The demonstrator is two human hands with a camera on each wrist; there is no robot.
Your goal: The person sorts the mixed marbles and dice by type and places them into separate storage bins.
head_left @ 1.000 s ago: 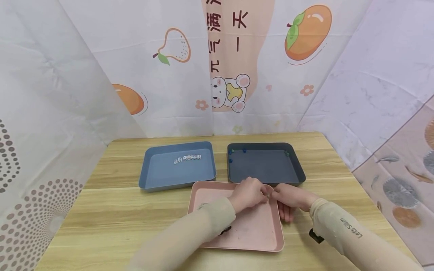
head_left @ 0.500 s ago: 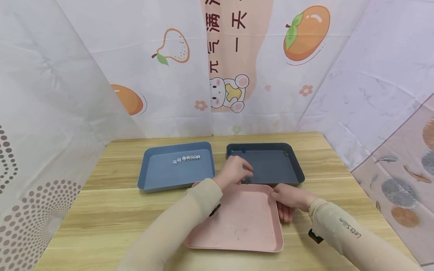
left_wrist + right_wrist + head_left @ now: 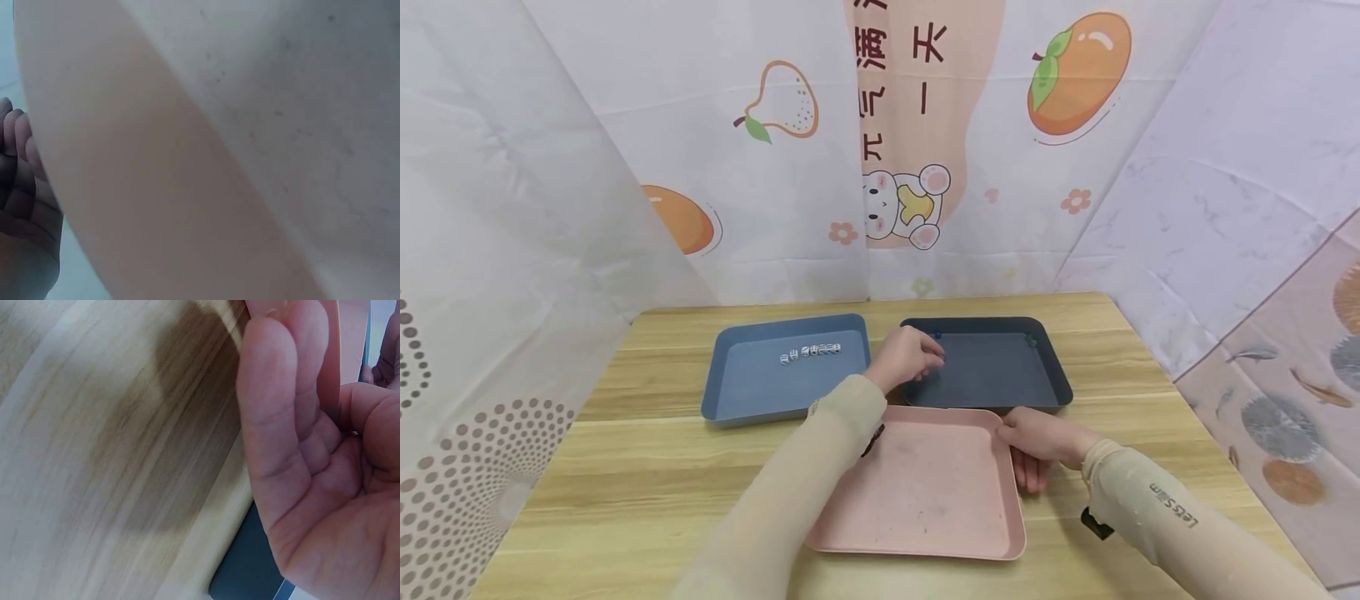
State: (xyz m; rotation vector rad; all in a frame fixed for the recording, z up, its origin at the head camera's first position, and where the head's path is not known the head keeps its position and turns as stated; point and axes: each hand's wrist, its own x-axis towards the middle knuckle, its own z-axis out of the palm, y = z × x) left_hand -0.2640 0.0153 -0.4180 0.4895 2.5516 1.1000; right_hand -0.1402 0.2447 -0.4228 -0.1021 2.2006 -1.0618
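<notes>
My left hand (image 3: pixel 912 357) reaches over the left end of the dark grey-blue tray (image 3: pixel 992 371), fingers bent; whether anything is between the fingertips is hidden. In that tray lie a small blue ball (image 3: pixel 937 335) near the back wall and small dark green pieces (image 3: pixel 1032 340) at the back right. With its thumb over the rim, my right hand (image 3: pixel 1045 440) holds the back right corner of the pink tray (image 3: pixel 925 550); its other fingers (image 3: pixel 269 375) hang outside the wall. The left wrist view is mostly pink tray wall (image 3: pixel 156 169) and floor, with a hand's fingers beyond.
Several white dice (image 3: pixel 814 350) lie in a loose row in a blue tray (image 3: pixel 752 387) at the back left. All the trays stand on a wooden table (image 3: pixel 647 467). A printed curtain (image 3: pixel 760 250) hangs behind it. The pink tray's floor shows small dark specks.
My left hand has gone from the pink tray's back right corner, back and leftward, to the dark tray's left end, covering small balls seen there earlier. The right hand has stayed at the pink rim.
</notes>
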